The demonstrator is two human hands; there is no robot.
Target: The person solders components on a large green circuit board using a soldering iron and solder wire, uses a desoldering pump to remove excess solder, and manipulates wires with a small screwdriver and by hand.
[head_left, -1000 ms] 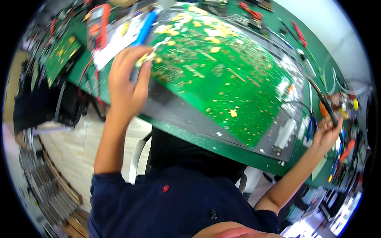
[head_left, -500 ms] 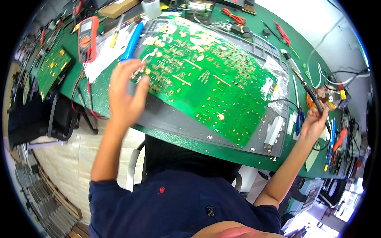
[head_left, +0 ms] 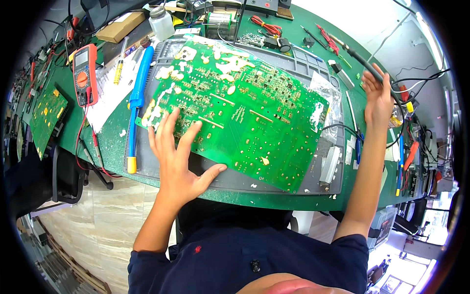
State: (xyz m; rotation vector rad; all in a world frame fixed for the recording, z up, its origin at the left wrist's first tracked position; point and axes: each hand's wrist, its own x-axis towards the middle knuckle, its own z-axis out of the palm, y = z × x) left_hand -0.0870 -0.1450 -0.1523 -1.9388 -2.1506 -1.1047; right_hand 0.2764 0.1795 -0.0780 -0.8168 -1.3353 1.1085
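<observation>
A large green circuit board [head_left: 230,142] with cream-coloured blobs lies on the grey mat [head_left: 235,183]. My left hand [head_left: 178,169] is open over its near left edge. The fingers are spread, with the fingertips at the components and the thumb along the front edge. My right hand [head_left: 378,100] is raised at the right and closed round a soldering iron [head_left: 364,62]. The iron points up and away to the far left, clear of the board. A blue desoldering pump [head_left: 141,81] with a yellow end lies left of the board.
A red multimeter [head_left: 84,73] with leads and a syringe [head_left: 120,63] are at the left. A white bottle [head_left: 160,23] and solder spool [head_left: 220,20] stand behind the board. Clear plastic [head_left: 327,95] and a finned metal piece [head_left: 331,165] lie right. A smaller board [head_left: 48,115] is far left.
My left hand has moved nearer and right, away from the blue pump's side, and spread over the board's edge. My right hand has lifted the iron farther away. The view has shifted.
</observation>
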